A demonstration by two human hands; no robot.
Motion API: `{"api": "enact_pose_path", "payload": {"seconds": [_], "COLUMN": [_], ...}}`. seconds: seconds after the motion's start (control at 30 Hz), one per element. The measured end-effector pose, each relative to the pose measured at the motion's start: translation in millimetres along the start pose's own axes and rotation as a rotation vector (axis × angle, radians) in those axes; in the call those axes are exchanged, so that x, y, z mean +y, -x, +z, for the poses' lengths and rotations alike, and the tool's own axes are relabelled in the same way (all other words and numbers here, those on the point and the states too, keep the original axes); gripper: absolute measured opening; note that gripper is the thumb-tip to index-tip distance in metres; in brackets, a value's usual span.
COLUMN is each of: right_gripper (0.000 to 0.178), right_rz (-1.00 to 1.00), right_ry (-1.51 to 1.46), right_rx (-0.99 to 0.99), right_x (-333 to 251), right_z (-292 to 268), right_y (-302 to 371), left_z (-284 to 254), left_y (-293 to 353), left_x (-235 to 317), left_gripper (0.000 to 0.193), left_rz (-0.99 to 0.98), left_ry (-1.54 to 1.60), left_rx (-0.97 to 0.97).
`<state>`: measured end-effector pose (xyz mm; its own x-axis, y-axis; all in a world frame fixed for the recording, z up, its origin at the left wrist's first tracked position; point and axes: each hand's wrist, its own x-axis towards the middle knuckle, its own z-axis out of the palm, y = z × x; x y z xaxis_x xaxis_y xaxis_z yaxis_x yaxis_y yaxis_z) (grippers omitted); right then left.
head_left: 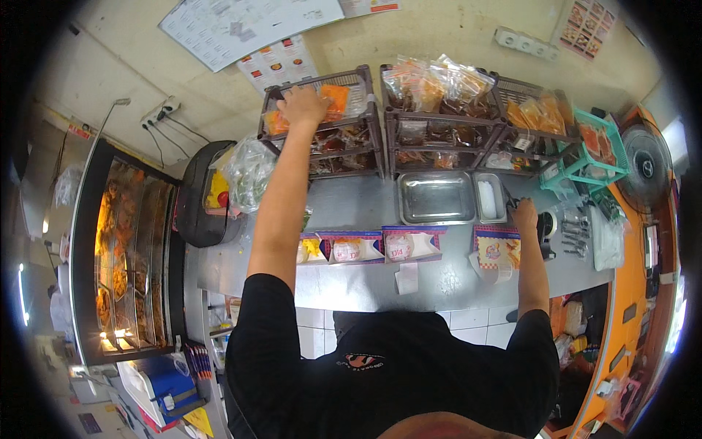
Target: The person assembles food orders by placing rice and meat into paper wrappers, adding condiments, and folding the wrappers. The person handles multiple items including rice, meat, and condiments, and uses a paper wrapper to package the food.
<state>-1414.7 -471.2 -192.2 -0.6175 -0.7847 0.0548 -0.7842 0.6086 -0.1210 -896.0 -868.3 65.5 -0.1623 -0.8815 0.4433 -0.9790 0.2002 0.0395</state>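
My left hand (303, 106) reaches over the top of a brown stacked crate (368, 91), fingers apart and bent down among the sauce packets. One orange sauce packet (335, 101) lies beside its thumb, and another orange packet (276, 123) shows under the fingers. My right hand (525, 216) is closed around a dark, slim-handled tool (512, 203) at the right of the counter; the hand hides part of it. Just left of that hand lies a flat, printed paper food box (497, 249). Three open boxes with wrapped rice (398, 246) or yellow food stand in a row.
A metal tray (436, 219) and a narrow metal container (490, 197) sit on the steel counter (351, 282). More brown crates of bagged sauces (442, 117) and a turquoise basket (585, 172) line the back. A lit food warmer (124, 256) stands at left, a fan (647, 164) at right.
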Motion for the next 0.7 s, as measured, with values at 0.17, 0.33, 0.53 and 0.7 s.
{"api": "enact_pose_path", "payload": {"seconds": [0.17,0.33,0.53,0.7], "right_gripper": [0.035,0.033,0.036,0.040], "right_rz": [0.024,0.022,0.106,0.030], "right_ry": [-0.090,-0.239,-0.344,-0.091], "right_rx": [-0.012,0.123,0.113,0.294], "right_x": [-8,-5,3,-24], "right_z": [-25,-34,-31,-48], "right_y": [16,26,22,57], "left_z": [-16,-35,-111,-160], "left_y": [-18,-30,5,116], "left_x": [-4,-4,-20,-39], "left_gripper": [0.023,0.017,0.026,0.029], "left_rz": [0.109,-0.124,-0.307,-0.399], "left_ry": [0.457,1.292,1.775,1.914], "left_rx": [-0.035,-0.108,-0.389,-0.649]}}
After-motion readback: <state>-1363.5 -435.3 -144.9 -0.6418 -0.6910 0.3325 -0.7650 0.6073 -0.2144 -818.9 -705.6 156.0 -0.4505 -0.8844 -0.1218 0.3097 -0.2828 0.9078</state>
